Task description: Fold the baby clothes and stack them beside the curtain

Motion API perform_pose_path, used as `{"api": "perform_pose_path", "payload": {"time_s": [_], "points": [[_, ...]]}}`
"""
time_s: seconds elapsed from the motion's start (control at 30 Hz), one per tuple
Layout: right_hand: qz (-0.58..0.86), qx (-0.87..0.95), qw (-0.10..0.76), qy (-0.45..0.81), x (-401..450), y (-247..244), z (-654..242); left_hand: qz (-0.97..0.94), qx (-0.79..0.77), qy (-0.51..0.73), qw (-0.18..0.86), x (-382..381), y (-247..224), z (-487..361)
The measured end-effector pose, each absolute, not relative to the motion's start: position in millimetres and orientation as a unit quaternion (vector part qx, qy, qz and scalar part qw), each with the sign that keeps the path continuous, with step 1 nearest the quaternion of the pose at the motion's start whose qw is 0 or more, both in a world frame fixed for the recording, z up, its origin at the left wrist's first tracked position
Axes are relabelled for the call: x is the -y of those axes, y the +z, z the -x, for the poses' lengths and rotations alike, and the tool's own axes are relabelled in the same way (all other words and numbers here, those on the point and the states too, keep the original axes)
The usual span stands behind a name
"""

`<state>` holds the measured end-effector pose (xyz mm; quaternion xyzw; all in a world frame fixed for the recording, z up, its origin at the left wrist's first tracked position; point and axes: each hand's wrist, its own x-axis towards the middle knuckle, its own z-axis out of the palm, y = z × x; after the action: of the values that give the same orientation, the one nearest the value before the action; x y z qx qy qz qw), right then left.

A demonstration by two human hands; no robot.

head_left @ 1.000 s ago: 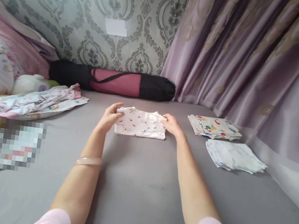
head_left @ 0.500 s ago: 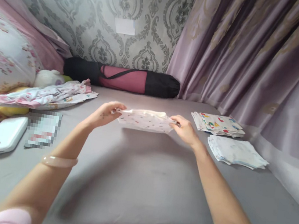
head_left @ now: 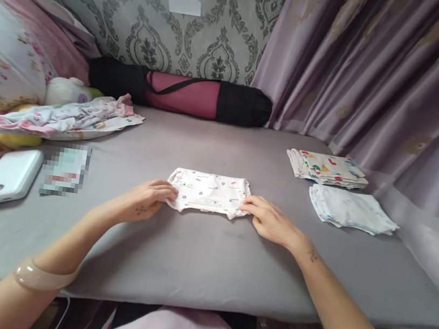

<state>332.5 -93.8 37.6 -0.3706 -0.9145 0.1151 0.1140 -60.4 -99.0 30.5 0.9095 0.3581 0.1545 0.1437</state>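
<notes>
A folded white garment with small scattered prints lies flat on the grey-covered surface in front of me. My left hand has its fingers closed on the left edge, thumb side toward the cloth. At the opposite edge, the fingers of my right hand pinch the lower right corner. The near side of the garment shows two small projecting corners with a straight edge between them. Which kind of garment it is cannot be made out in its folded form.
Two folded cloth stacks lie at right: one colourfully printed, one pale blue-white. Crumpled printed clothes lie at left, near a white power bank with cables and a blurred packet. Behind rests a black-and-maroon long bag.
Both hands have brought the garment down from above the surface and toward me. It now lies flat, its printed top facing up. The camera view has tilted downward.
</notes>
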Motion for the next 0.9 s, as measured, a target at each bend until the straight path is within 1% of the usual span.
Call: {"api": "perform_pose_path", "payload": {"time_s": [0.07, 0.17, 0.23, 0.3, 0.43, 0.6, 0.77, 0.9], "points": [[0.387, 0.908, 0.111, 0.115, 91, 43, -329, -0.9, -0.378, 0.164, 0.144, 100, 32, 60], [0.434, 0.885, 0.142, 0.09, 80, 46, -307, -0.864, -0.443, 0.199, 0.134, 94, 31, 46], [0.446, 0.879, 0.152, 0.077, 72, 43, -282, -0.855, -0.459, 0.213, 0.115, 86, 25, 28], [0.437, 0.887, 0.13, 0.074, 66, 37, -255, -0.865, -0.447, 0.21, 0.089, 76, 17, 6], [0.434, 0.893, 0.087, 0.08, 61, 20, -218, -0.856, -0.497, 0.132, 0.051, 64, 2, -27], [0.449, 0.885, 0.068, 0.101, 57, 4, -218, -0.837, -0.543, 0.046, 0.042, 64, -3, -35], [0.45, 0.886, 0.07, 0.088, 54, -1, -219, -0.83, -0.556, 0.015, 0.048, 64, -2, -36], [0.438, 0.889, 0.05, 0.12, 54, 6, -223, -0.835, -0.547, 0.015, 0.05, 62, 0, -29]]}}
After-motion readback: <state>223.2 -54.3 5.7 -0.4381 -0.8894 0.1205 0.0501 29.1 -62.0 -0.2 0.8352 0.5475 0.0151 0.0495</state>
